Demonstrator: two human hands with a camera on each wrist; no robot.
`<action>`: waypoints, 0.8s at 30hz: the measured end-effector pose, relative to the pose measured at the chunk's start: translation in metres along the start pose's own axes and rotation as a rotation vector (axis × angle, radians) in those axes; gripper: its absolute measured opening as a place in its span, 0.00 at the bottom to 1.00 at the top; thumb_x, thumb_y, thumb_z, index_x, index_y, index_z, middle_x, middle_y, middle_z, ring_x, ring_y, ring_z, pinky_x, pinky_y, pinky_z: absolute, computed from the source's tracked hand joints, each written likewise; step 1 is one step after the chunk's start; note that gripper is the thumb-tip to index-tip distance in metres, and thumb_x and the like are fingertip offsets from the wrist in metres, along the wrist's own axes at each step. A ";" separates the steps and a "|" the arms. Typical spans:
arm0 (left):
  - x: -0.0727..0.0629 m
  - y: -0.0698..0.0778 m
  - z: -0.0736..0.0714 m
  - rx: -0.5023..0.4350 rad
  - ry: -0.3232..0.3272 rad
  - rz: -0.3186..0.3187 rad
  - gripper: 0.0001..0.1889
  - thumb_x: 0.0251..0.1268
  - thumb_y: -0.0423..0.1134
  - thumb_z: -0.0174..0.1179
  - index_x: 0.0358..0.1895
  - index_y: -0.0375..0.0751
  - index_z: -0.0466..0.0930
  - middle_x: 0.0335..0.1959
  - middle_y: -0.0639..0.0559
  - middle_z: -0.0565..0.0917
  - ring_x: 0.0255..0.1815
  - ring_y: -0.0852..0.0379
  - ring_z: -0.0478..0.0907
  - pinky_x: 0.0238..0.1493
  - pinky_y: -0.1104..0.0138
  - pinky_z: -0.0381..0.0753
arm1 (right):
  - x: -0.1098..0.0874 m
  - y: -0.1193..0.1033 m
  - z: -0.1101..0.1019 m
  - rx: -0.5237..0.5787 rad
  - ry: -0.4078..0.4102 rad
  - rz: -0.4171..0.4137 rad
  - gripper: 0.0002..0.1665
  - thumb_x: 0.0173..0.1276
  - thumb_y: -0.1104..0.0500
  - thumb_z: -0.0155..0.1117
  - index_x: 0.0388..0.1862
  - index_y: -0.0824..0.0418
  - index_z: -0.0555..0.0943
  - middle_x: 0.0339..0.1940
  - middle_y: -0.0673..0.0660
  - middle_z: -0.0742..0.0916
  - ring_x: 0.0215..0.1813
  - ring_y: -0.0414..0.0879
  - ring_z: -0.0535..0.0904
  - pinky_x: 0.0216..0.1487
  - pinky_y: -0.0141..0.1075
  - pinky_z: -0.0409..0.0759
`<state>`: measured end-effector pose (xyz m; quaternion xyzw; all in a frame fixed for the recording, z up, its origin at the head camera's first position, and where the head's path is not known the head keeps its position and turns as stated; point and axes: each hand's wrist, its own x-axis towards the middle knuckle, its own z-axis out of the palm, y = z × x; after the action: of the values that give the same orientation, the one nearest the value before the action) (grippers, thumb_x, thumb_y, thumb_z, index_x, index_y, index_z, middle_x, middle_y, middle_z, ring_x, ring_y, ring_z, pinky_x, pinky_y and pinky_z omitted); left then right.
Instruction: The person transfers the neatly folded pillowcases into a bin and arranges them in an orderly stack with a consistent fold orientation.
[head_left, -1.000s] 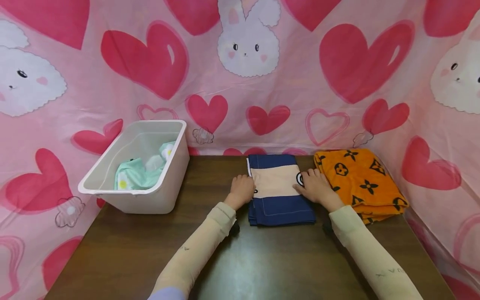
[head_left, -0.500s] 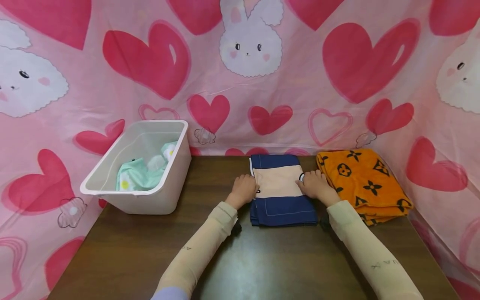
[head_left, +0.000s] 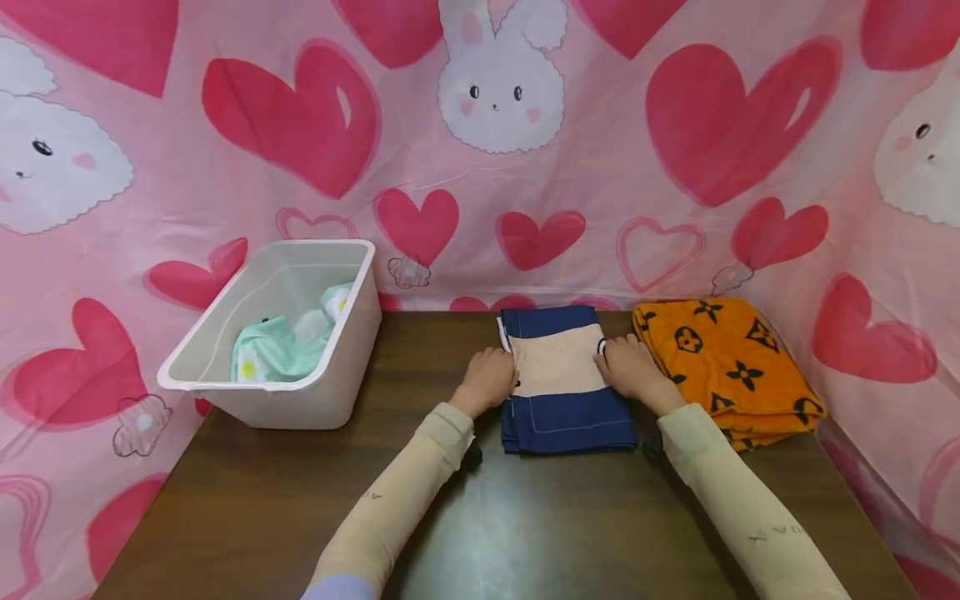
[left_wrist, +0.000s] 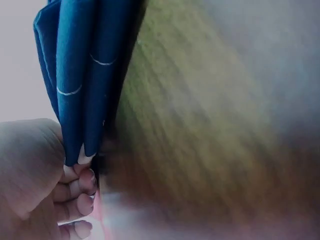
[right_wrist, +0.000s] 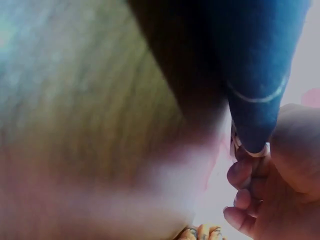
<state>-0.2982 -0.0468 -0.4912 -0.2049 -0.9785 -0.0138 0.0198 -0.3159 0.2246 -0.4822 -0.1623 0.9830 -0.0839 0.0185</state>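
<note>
A folded navy cloth with a cream band (head_left: 558, 361) lies on the brown table, its layers stacked. My left hand (head_left: 487, 379) grips its left edge at the cream band; in the left wrist view the curled fingers (left_wrist: 82, 205) are under the folded navy layers. On the opposite edge my right hand (head_left: 633, 367) pinches the cloth, partly covering a black-and-white ring print. The right wrist view has that hand's fingers (right_wrist: 242, 172) curled beneath the folded edge. Both thumbs are hard to make out.
An orange folded towel (head_left: 720, 358) with black motifs lies close beside my right hand. At the left stands a white plastic bin (head_left: 330, 400) holding mint-green fabric (head_left: 281, 350). A pink heart-and-rabbit curtain (head_left: 480, 192) borders the table (head_left: 510, 533) at the back and sides.
My right hand has closed in on the cloth's right edge, covering more of the ring print. The cloth's far edge has shifted slightly. The bin and towel stay put.
</note>
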 end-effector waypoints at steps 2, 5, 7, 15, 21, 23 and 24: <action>0.000 -0.001 0.000 -0.012 0.008 0.007 0.16 0.77 0.44 0.52 0.38 0.38 0.85 0.40 0.44 0.86 0.43 0.47 0.81 0.45 0.56 0.80 | -0.001 0.000 -0.001 -0.001 0.038 -0.009 0.21 0.78 0.53 0.54 0.41 0.73 0.78 0.36 0.66 0.81 0.42 0.61 0.70 0.47 0.52 0.70; 0.000 -0.001 -0.001 -0.027 0.027 0.010 0.15 0.77 0.43 0.52 0.36 0.39 0.85 0.39 0.44 0.85 0.42 0.46 0.81 0.45 0.56 0.80 | -0.001 -0.001 -0.002 -0.001 0.080 -0.019 0.21 0.78 0.53 0.54 0.43 0.74 0.77 0.36 0.67 0.81 0.42 0.61 0.69 0.45 0.51 0.69; -0.001 -0.001 -0.002 -0.035 0.039 0.010 0.15 0.77 0.43 0.52 0.35 0.39 0.84 0.39 0.44 0.85 0.42 0.45 0.81 0.45 0.56 0.80 | -0.002 -0.002 -0.002 0.001 0.094 -0.016 0.22 0.79 0.53 0.54 0.43 0.74 0.77 0.36 0.67 0.80 0.42 0.60 0.69 0.45 0.50 0.68; -0.003 0.000 -0.005 -0.008 0.101 0.012 0.16 0.79 0.43 0.50 0.42 0.35 0.84 0.39 0.42 0.84 0.42 0.45 0.79 0.46 0.55 0.79 | -0.005 -0.004 -0.007 0.029 0.131 -0.025 0.21 0.79 0.53 0.53 0.43 0.74 0.75 0.34 0.65 0.77 0.41 0.60 0.67 0.43 0.48 0.65; -0.003 0.000 -0.007 0.003 0.135 0.004 0.17 0.80 0.44 0.49 0.43 0.35 0.83 0.39 0.42 0.83 0.42 0.45 0.78 0.45 0.56 0.78 | -0.006 -0.006 -0.010 0.045 0.157 -0.034 0.19 0.79 0.54 0.53 0.40 0.72 0.75 0.32 0.64 0.77 0.40 0.60 0.68 0.42 0.48 0.65; -0.004 -0.001 -0.007 0.003 0.152 0.008 0.16 0.79 0.44 0.50 0.41 0.35 0.83 0.38 0.42 0.83 0.41 0.45 0.78 0.44 0.56 0.77 | -0.006 -0.007 -0.011 0.050 0.156 -0.037 0.19 0.80 0.54 0.52 0.40 0.72 0.75 0.32 0.64 0.77 0.40 0.60 0.68 0.42 0.49 0.65; -0.004 -0.002 -0.007 0.003 0.164 0.011 0.16 0.79 0.44 0.50 0.40 0.35 0.83 0.38 0.42 0.83 0.41 0.45 0.78 0.44 0.56 0.77 | -0.007 -0.008 -0.012 0.052 0.155 -0.037 0.19 0.80 0.54 0.52 0.40 0.71 0.75 0.33 0.64 0.77 0.40 0.60 0.68 0.43 0.49 0.66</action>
<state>-0.2949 -0.0506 -0.4846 -0.2083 -0.9725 -0.0290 0.1000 -0.3080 0.2215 -0.4693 -0.1730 0.9758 -0.1222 -0.0548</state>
